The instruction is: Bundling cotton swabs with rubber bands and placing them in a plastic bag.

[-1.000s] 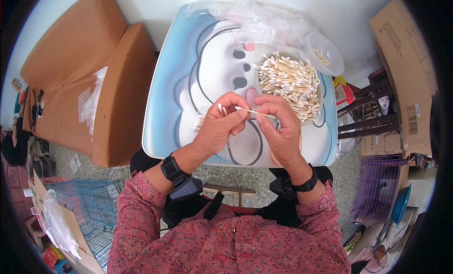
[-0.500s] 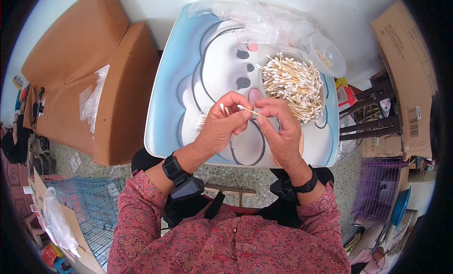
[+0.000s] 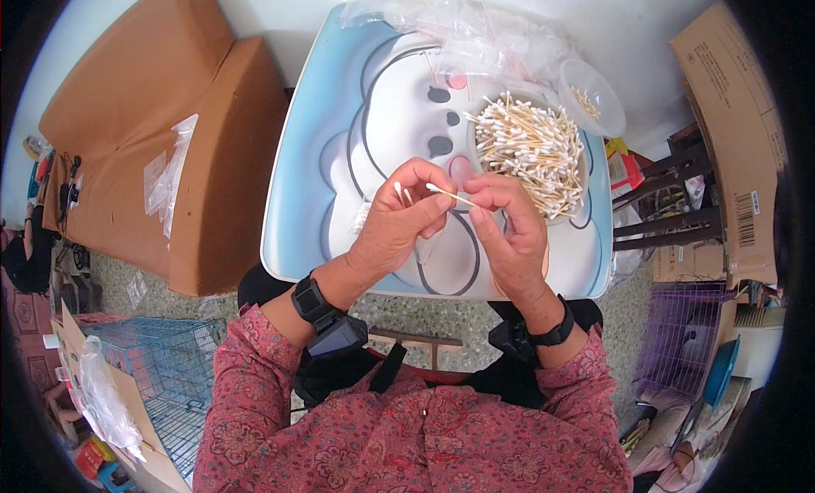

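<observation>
Over the near part of the table, my left hand [image 3: 396,216] is closed round a few cotton swabs [image 3: 401,191], whose white tips stick out between thumb and fingers. One more cotton swab [image 3: 452,196] lies slantwise between my two hands. Its right end is pinched by the thumb and fingertips of my right hand [image 3: 512,230], while its left part touches my left thumb and fingers. Just beyond my right hand a big heap of loose cotton swabs [image 3: 531,149] fills a round container. Beside my left hand, partly hidden by it, are more white swab tips [image 3: 361,217].
The table [image 3: 297,170] has a blue-and-white cartoon top. Clear plastic bags [image 3: 475,34] lie along its far edge, next to a translucent round tub [image 3: 609,111] with a few swabs. A brown sofa [image 3: 144,153] stands left, a cardboard box [image 3: 730,136] right, wire cages [image 3: 170,357] lower left.
The swab between my hands has shifted slightly, with its right end now deeper in my right fingers. Otherwise both hands keep nearly the same place.
</observation>
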Tool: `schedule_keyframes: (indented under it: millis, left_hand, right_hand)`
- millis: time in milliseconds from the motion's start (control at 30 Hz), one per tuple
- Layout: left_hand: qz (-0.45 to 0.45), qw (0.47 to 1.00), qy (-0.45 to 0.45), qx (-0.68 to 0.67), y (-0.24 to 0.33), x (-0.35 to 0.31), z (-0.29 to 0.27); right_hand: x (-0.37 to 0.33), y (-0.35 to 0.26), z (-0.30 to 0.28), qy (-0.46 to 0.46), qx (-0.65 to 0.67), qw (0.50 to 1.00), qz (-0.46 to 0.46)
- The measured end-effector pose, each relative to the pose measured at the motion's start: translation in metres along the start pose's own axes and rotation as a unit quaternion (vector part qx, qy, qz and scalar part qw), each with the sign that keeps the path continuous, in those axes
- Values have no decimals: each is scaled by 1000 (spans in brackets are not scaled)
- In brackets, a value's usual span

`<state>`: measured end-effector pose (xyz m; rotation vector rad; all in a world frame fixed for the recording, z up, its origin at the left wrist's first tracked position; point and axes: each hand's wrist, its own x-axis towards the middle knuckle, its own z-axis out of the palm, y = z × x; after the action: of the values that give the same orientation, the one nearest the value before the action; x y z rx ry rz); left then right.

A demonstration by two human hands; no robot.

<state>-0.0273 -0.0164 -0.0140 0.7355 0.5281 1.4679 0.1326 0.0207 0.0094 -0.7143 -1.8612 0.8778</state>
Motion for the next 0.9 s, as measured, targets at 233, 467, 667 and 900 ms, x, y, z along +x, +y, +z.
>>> schedule_keyframes:
  millis: [233,467,667,900]
  left_hand:
    - [4,1000,-4,12,-1,1,1]
    - [10,1000,-10,22,-1,0,1]
    - [3,999,0,34,-2,-2,3]
    - [-18,1000,-7,18,-6,-3,3]
  right_hand:
    - [-2,3,1,2,-5,1000,5]
    - [-2,4,1,-1,-10,1000,0]
    - [-2,3,-1,-2,-14,1000,-5]
    - [-1,2,-3,0,31,999,18]
